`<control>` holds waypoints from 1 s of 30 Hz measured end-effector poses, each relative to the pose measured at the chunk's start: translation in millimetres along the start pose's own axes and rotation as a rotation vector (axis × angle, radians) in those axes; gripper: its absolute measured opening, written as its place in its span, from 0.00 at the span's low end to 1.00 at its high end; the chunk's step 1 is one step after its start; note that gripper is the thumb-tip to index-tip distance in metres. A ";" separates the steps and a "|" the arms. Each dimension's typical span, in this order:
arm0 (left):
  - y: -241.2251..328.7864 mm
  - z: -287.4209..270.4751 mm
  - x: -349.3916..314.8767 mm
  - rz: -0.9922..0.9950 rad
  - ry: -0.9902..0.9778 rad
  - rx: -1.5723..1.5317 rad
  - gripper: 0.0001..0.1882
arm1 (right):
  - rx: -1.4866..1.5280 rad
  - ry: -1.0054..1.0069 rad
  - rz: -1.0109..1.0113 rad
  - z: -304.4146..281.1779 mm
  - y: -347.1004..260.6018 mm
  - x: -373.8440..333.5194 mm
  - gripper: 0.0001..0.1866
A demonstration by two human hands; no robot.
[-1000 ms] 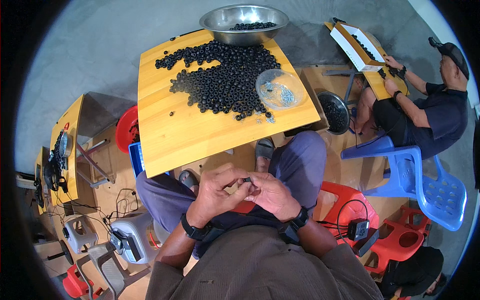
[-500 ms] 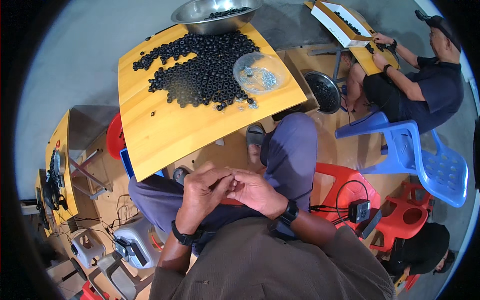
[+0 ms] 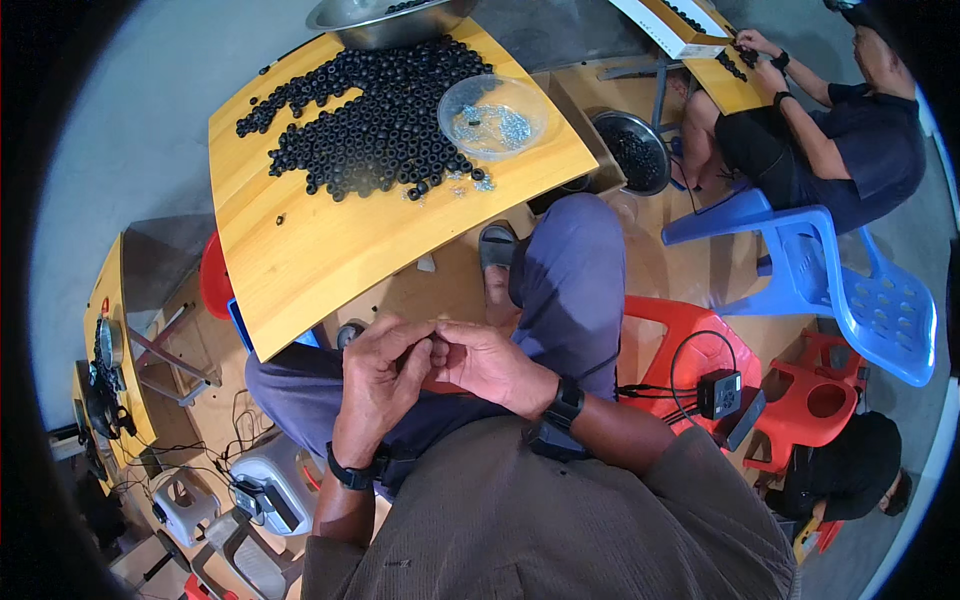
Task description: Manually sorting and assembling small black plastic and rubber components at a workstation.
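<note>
My left hand (image 3: pixel 384 372) and my right hand (image 3: pixel 492 364) meet above my lap, in front of the table's near edge. The fingertips of both are pinched together; anything between them is too small or hidden to make out. Beyond them on the yellow wooden table (image 3: pixel 300 270) lies a wide heap of black ring-shaped pieces (image 3: pixel 360 145). A clear round plastic tub (image 3: pixel 452 92) stands at the heap's right side, with small shiny metal bits (image 3: pixel 512 128) inside. A few more bits lie beside the tub, and one black piece (image 3: pixel 280 219) sits apart on the left.
A steel basin (image 3: pixel 400 32) stands at the table's far edge. Below right, another basin (image 3: pixel 660 180) of black pieces rests on the floor. A co-worker (image 3: pixel 850 140) handles black pieces at a second table. Red stools (image 3: pixel 660 340) and a blue chair (image 3: pixel 800 270) stand to the right.
The view has shifted, so the table sits higher and further left. My hands stay pinched together, slightly further left in the picture. The co-worker's hands have moved near a row of black pieces.
</note>
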State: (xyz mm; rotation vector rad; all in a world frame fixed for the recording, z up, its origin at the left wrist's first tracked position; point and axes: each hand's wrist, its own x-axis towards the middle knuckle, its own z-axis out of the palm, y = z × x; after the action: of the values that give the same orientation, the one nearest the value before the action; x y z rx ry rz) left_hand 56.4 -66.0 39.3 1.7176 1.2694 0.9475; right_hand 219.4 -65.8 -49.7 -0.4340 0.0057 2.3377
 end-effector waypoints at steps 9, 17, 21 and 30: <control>-7.6 -2.7 -4.6 -0.066 0.006 -0.157 0.08 | -0.036 0.016 -0.001 4.2 -0.5 -2.1 0.07; -9.5 -4.8 0.3 0.001 -0.018 -0.079 0.11 | -0.060 0.022 -0.003 6.1 -2.6 -3.7 0.07; -8.8 -8.5 -0.6 -0.031 -0.032 0.031 0.10 | -0.157 0.025 -0.009 5.9 2.3 -3.3 0.07; -8.0 -9.2 -3.6 0.048 -0.077 0.075 0.10 | -0.110 0.044 0.011 -4.6 3.7 -7.5 0.07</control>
State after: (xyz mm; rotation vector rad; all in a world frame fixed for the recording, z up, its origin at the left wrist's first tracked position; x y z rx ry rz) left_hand 44.3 -66.5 35.4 1.8320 1.2329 0.8624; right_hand 223.3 -74.2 -52.2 -0.5408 -0.1004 2.3467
